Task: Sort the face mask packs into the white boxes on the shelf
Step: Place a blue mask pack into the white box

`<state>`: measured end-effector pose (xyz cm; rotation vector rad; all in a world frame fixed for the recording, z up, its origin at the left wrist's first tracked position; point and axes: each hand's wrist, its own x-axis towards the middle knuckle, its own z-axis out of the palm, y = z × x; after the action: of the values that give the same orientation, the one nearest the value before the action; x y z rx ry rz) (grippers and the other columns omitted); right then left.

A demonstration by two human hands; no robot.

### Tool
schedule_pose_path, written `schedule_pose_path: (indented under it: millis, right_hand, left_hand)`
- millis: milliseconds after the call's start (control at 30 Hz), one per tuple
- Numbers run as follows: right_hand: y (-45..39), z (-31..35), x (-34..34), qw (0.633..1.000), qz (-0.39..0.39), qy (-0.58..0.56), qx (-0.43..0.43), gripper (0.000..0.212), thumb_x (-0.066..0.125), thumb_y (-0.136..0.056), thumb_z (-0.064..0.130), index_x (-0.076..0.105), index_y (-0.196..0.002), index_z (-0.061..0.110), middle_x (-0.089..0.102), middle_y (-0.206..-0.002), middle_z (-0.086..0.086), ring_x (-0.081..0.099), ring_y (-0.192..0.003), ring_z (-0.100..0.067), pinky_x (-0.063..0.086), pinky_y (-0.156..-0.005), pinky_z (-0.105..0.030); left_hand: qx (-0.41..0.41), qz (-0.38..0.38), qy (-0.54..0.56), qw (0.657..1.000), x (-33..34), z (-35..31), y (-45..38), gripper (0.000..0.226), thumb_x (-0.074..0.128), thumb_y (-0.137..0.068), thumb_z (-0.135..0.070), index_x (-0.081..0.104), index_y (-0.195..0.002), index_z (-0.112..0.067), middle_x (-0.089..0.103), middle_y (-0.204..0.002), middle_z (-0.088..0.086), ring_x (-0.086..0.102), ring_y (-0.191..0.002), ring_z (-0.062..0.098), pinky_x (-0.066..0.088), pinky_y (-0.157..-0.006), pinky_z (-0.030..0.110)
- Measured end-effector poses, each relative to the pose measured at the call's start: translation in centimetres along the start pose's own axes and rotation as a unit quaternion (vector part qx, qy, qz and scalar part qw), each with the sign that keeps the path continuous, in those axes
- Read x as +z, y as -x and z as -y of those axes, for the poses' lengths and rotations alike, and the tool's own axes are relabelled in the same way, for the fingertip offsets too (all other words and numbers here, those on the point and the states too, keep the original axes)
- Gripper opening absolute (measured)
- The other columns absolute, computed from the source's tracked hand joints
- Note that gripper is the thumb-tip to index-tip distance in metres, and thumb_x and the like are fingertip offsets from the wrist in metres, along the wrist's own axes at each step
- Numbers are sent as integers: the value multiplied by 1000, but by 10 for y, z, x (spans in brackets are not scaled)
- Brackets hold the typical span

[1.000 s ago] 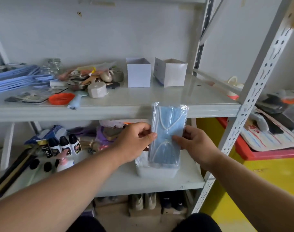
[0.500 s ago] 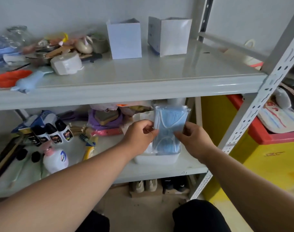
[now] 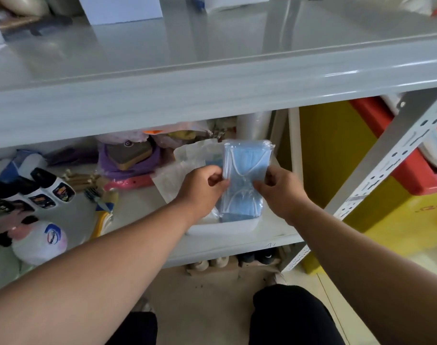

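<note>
A clear plastic pack of blue face masks point(image 3: 244, 175) stands upright between my hands, just above a white tray point(image 3: 227, 226) on the lower shelf. My left hand point(image 3: 202, 189) pinches its left edge and my right hand point(image 3: 278, 189) pinches its right edge. More clear-wrapped packs point(image 3: 187, 160) lie in the tray behind my left hand. Two white boxes point(image 3: 122, 7) stand on the upper shelf point(image 3: 212, 70), cut off by the top of the frame; the second white box point(image 3: 234, 2) is to the right.
The upper shelf's front lip runs across the frame above my hands. Black-capped bottles point(image 3: 41, 191), a white bottle point(image 3: 40, 242), brushes and a purple item point(image 3: 127, 160) crowd the lower shelf's left. A perforated metal upright point(image 3: 376, 183) and a yellow-red bin point(image 3: 399, 170) stand right.
The view has tilted down and closer, so the white boxes slid to the top edge. Both hands have lowered the mask pack toward the white tray, still gripping its edges.
</note>
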<state>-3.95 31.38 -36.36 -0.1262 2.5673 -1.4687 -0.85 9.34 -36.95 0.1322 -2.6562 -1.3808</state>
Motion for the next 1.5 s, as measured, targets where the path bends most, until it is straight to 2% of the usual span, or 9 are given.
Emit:
schedule_pose_path:
  millis: [233,400,567,667,733,867,1033,1333,1500]
  right_hand:
    - [-12,-13,9,999,-21,-32,-34,15,78,-106,29,71,-107,42,79,-103,15,77,-98,-6,69,-94,-40]
    - [-20,-13,8,997,-41,-42,-53,15,79,-105,29,78,-119,32,82,-106,12,80,-100,-9,69,-94,-41]
    - [-16,-23,7,999,-10,-8,-33,16,79,-105,31,75,-121,30,81,-107,11,78,-100,-11,68,-94,-39]
    - [-9,-35,11,998,19,51,-15,20,79,-104,35,75,-123,30,79,-104,15,76,-99,-9,67,-94,-41]
    - [-5,-40,14,997,15,74,-21,21,78,-104,36,74,-124,29,75,-102,20,71,-97,-2,62,-85,-31]
    - [0,-38,17,997,-11,72,-15,29,78,-104,39,69,-129,29,70,-103,17,67,-92,-4,49,-70,-22]
    - [7,-22,7,998,-32,53,-8,54,84,-100,38,60,-147,27,70,-122,10,70,-95,-8,54,-72,-24]
    - [57,32,-15,995,-73,48,-43,70,85,-99,38,52,-159,25,63,-126,12,66,-97,-6,51,-70,-18]
    - [95,69,-27,989,-97,62,-94,68,85,-99,33,54,-158,21,64,-135,7,63,-100,-3,51,-79,-20]
  left_hand:
    - [22,-23,-18,999,4,12,-9,10,81,-93,-19,72,-90,-15,73,-80,-2,69,-81,25,59,-79,39]
    - [43,-46,-9,998,4,11,-11,10,81,-92,-18,72,-91,-15,73,-81,-4,69,-81,25,59,-79,40]
    - [28,9,-48,998,6,8,2,13,79,-95,-22,68,-100,-19,72,-87,-5,69,-82,18,60,-82,40]
    - [17,55,-88,994,9,7,13,38,78,-97,-24,59,-130,-22,70,-93,-5,69,-86,15,60,-84,40]
    - [20,52,-99,994,11,8,17,61,79,-95,-24,47,-147,-24,70,-94,-5,69,-87,15,59,-83,39]
    - [3,35,-58,998,11,8,19,83,81,-94,-21,32,-161,-27,68,-119,-2,69,-105,16,57,-96,35]
    - [18,5,-37,999,-2,-4,24,83,80,-95,-15,33,-163,-23,57,-141,0,63,-115,14,57,-100,34]
    - [90,-14,-29,995,-46,-40,61,56,80,-96,-19,55,-145,-22,61,-128,-2,66,-108,14,60,-93,41]
    - [138,-51,-17,989,-84,-70,96,46,80,-95,-19,61,-137,-20,64,-125,-3,66,-108,8,59,-90,30]
